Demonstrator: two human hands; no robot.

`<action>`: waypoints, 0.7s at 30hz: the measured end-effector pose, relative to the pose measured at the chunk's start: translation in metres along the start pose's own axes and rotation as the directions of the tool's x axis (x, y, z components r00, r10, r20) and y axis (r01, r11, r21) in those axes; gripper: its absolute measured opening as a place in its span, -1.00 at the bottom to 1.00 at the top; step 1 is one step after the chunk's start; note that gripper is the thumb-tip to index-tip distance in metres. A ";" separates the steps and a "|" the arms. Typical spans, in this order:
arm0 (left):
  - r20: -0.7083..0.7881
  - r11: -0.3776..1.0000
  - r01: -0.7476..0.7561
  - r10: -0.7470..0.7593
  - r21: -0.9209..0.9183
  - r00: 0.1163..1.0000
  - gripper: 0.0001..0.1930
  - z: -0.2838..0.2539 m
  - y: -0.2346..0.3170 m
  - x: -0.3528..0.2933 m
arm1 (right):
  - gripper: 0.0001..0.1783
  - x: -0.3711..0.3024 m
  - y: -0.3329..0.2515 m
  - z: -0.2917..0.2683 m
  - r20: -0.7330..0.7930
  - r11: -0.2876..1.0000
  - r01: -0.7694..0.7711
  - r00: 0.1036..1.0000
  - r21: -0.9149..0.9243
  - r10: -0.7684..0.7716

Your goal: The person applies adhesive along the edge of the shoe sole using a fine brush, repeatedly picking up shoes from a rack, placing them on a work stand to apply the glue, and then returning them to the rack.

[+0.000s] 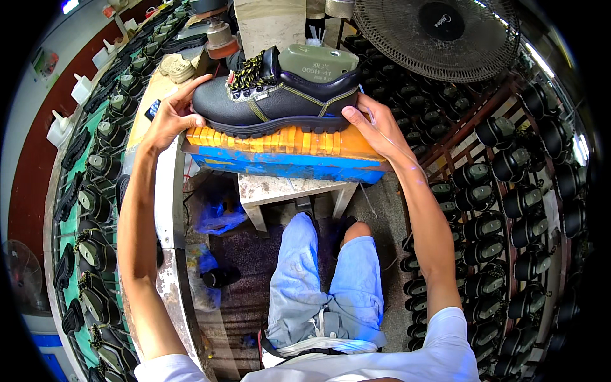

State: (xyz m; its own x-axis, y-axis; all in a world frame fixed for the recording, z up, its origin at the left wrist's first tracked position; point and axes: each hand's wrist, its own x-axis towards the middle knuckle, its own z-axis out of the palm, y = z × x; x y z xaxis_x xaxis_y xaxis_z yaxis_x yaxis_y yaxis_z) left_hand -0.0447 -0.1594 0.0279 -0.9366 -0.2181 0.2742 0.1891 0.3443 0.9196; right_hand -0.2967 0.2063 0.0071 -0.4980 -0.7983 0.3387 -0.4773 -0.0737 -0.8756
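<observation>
Person seated at a small stand, both arms extended forward. Black leather safety shoe [275, 95], still on its grey-green last [318, 62], lies sideways on an orange cushion pad [280, 141] that tops a blue block [280, 167]. Left hand [170, 114] wraps the toe end, fingers spread over the cap, thumb under the sole edge. Right hand [372, 124] cups the heel end, fingers curled against the counter; both hands closed on the shoe, none free. Sole faces down onto the pad between the two grips; yellow-black laces [249, 75] hang loose above the left hand's hold. Judgement: the shoe is being seated on the pad, and it would go best with even downward pressure from both ends, sole kept flat and centred on the orange surface, fingers clear of the sole line. Outside both grips, racks of lasted shoes [503, 210] stand right and left; a floor fan [439, 32] sits beyond the heel.
</observation>
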 end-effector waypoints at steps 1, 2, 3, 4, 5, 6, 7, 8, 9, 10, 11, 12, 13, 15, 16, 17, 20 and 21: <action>-0.002 1.000 0.001 -0.001 0.008 1.000 0.04 0.001 0.002 0.000 | -0.34 -0.001 0.000 0.001 -0.006 1.000 0.005 1.000 0.003 -0.005; -0.005 1.000 0.003 -0.003 0.016 1.000 0.05 0.004 0.004 -0.001 | -0.34 -0.001 -0.001 0.001 -0.003 1.000 -0.004 1.000 -0.004 0.004; -0.008 1.000 0.006 -0.006 0.024 1.000 0.06 0.005 0.006 -0.002 | -0.34 -0.001 -0.002 0.000 0.002 1.000 -0.013 1.000 -0.010 0.013; -0.014 1.000 0.009 -0.009 0.019 1.000 0.06 0.006 0.006 -0.003 | -0.34 0.000 -0.003 0.000 0.005 1.000 -0.021 1.000 -0.018 0.021; -0.020 1.000 0.012 -0.012 0.014 1.000 0.06 0.006 0.006 -0.004 | -0.33 0.000 -0.001 0.001 0.004 1.000 -0.008 1.000 -0.006 0.008; -0.025 1.000 0.016 -0.015 0.009 1.000 0.06 0.005 0.007 -0.005 | -0.33 0.000 0.002 0.003 0.003 1.000 0.005 1.000 0.006 -0.005; -0.030 1.000 0.025 -0.025 -0.001 0.999 0.06 0.004 0.006 -0.006 | -0.32 0.001 0.003 0.004 0.003 1.000 0.019 1.000 0.018 -0.020; -0.033 0.999 0.034 -0.034 -0.011 0.999 0.07 0.002 0.006 -0.006 | -0.32 0.002 0.003 0.006 0.004 1.000 0.022 1.000 0.011 -0.023; -0.033 0.999 0.042 -0.042 -0.021 0.999 0.07 -0.001 0.006 -0.006 | -0.32 0.003 0.004 0.007 0.003 1.000 0.025 1.000 0.005 -0.025; -0.032 1.000 0.026 -0.026 -0.002 0.999 0.06 -0.001 0.006 -0.007 | -0.32 0.004 0.003 0.008 0.006 1.000 0.028 1.000 0.001 -0.028; -0.025 1.000 0.009 -0.008 0.017 1.000 0.04 -0.002 0.006 -0.007 | -0.32 0.004 0.003 0.009 -0.008 0.999 0.033 0.999 -0.005 -0.033; -0.013 0.999 -0.011 0.012 0.036 1.000 0.03 -0.003 0.007 -0.005 | -0.32 0.006 0.003 0.009 -0.027 0.999 0.037 0.999 -0.012 -0.037; -0.024 0.989 -0.020 0.024 0.148 0.999 0.00 -0.002 0.009 -0.006 | -0.33 0.006 0.004 0.007 -0.046 0.999 0.038 0.998 -0.019 -0.039; 0.033 0.938 -0.097 0.091 0.334 0.995 -0.06 0.011 0.012 0.017 | -0.41 0.003 0.024 -0.012 0.022 0.993 0.016 1.000 0.118 -0.018; 0.011 0.900 -0.125 0.132 0.418 0.991 -0.12 0.013 0.015 0.005 | -0.45 0.012 0.020 -0.008 0.040 0.978 -0.158 0.986 -0.135 0.165; 0.000 0.863 -0.167 0.190 0.476 0.982 -0.17 0.022 0.011 0.004 | -0.55 0.009 0.009 -0.007 -0.125 0.902 -0.127 0.989 -0.413 0.083; 0.213 0.412 -0.441 0.491 0.797 0.845 -0.37 0.022 0.037 -0.005 | -0.53 -0.001 0.073 -0.019 -0.401 0.761 0.462 0.656 -0.456 -0.639; 0.195 0.291 -0.424 0.579 0.858 0.792 -0.37 0.036 0.027 -0.025 | -0.39 -0.005 0.079 0.002 -0.596 0.904 0.427 0.735 0.038 -0.322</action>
State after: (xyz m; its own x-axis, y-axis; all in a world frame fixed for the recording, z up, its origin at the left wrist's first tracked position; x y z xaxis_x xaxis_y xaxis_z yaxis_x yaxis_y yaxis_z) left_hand -0.0264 -0.1119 0.0362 -0.6894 0.2045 0.6949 0.1987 0.9759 -0.0901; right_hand -0.3307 0.2028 -0.0646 -0.6442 -0.2067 0.7364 -0.6162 -0.4301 -0.6598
